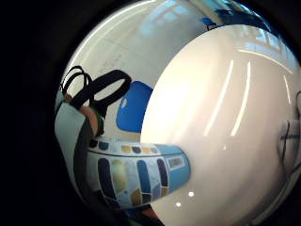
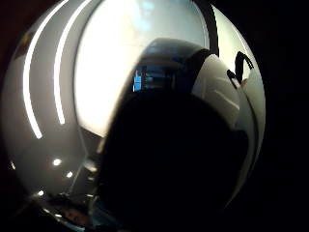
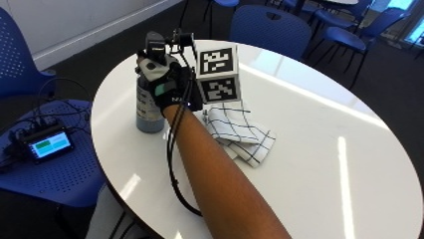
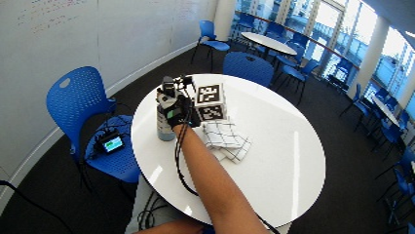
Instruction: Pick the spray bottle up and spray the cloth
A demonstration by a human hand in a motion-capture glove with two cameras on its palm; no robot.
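White and glossy, the round counter [image 3: 318, 164] carries a bare forearm reaching across it from the near edge. Just beyond the arm lies the cloth [image 3: 240, 133], white with a dark grid, crumpled flat on the counter. Further on, the gloved right hand [image 3: 167, 82] is at the upper part of the spray bottle [image 3: 150, 107], which stands upright near the counter's far edge, its fingers curled round the bottle. Beyond stand blue chairs [image 3: 270, 26].
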